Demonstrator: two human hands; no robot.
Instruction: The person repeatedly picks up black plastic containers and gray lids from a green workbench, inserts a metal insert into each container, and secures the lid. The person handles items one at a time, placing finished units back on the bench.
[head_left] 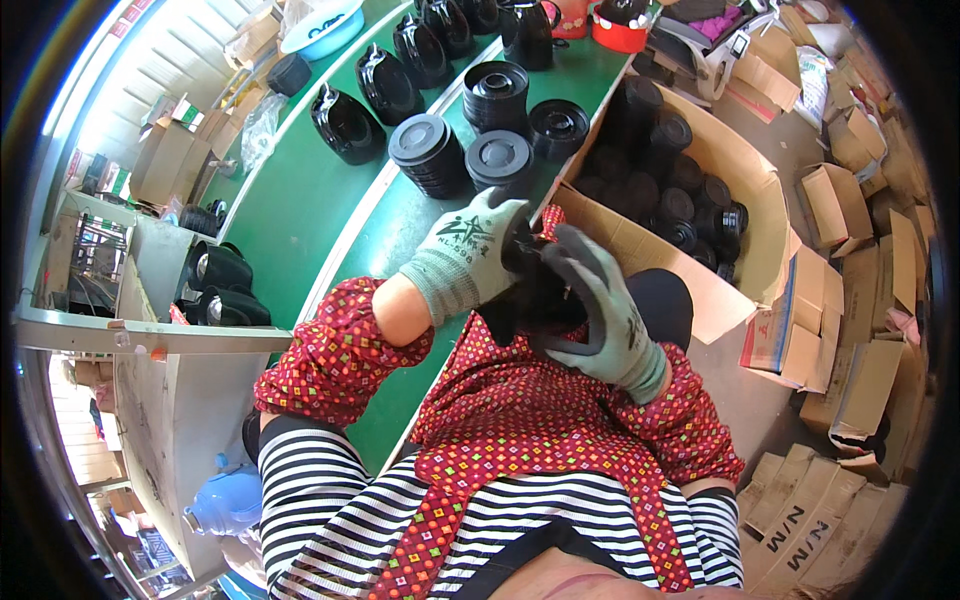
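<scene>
Black piece: it sat between the two hands, above the person's lap and near the edge of the tabletop [285,230]; its dark body [545,298] blended with the dark glove palms, so its exact form could not be told
Left hand: gloved [475,245], it came in from the left with its fingers bent over the upper side of the black piece; the tips were hidden
Right hand: gloved [605,315], it cupped the other side, fingers curved above and thumb below, spread about as wide as the piece itself
Slip risk: the piece looked smooth and was held clear of any support — uneven pressure from the gloves could have let it drop onto the red patterned apron [540,420] or the floor
Lid stacks: two piles of black discs, one on the left [425,150] and one on the right [500,158], stood just beyond the left hand; a careless forward swing could have toppled them
Black jugs: glossy, they stood in a row farther up the tabletop [345,125]
Carton: open at the right [740,165], it held many black cylinders [675,205] — loosely heaped, so knocks might have scuffed them
</scene>
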